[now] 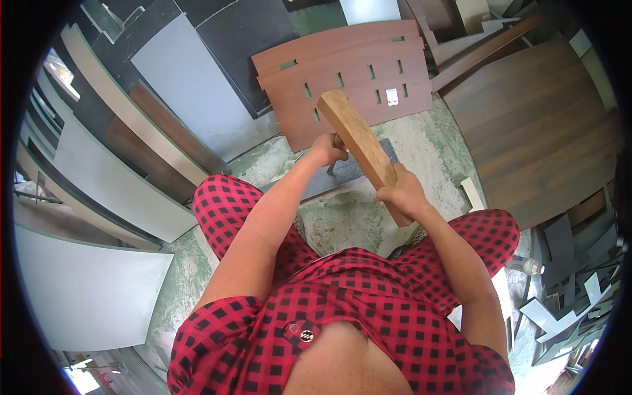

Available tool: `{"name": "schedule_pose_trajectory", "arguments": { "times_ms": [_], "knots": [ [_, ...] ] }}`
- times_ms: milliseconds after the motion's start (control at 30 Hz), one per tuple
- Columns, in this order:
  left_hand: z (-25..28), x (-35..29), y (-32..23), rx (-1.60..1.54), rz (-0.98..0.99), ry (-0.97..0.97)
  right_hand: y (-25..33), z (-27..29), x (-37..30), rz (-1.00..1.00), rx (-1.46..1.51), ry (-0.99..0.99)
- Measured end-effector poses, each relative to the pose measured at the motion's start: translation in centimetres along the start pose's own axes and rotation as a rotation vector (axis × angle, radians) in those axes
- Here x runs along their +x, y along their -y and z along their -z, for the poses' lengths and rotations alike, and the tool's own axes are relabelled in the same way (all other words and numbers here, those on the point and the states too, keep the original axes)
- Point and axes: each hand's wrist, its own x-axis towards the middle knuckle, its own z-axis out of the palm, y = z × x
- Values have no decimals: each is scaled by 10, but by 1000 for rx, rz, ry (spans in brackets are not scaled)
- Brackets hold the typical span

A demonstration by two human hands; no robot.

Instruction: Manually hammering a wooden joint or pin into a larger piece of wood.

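Block [363,146]: tilted, above grey board [320,187]
Right hand [403,194]: clenched round block's near part
Left hand [324,153]: curled round dark tool [338,141], type unclear
Risk: possible twist into left hand, from loose one-handed grip
Far: brown panel [355,69]

The wooden block [359,138] is tan, the clothes [368,296] black-checked red.

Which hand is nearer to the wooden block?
The right: the right hand grips the block toward the end nearer the body. The left hand is to the left of the block's upper part.
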Motion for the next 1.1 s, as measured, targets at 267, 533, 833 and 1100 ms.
{"name": "schedule_pose_trajectory", "arguments": {
  "times_ms": [267, 533, 833, 1100],
  "knots": [
    [2, -2, -10, 28, 38, -6, 13, 8, -12, 280, 412, -205],
    [-1, 13, 25, -29, 26, 27, 1, 3, -1, 117, 128, -85],
    [-5, -1, -5, -132, -1, -51, 6, 0, -2, 7, -174, 49],
    [13, 4, 5, -8, 92, -36, 3, 7, 1, 79, 264, -55]
  ]
}}
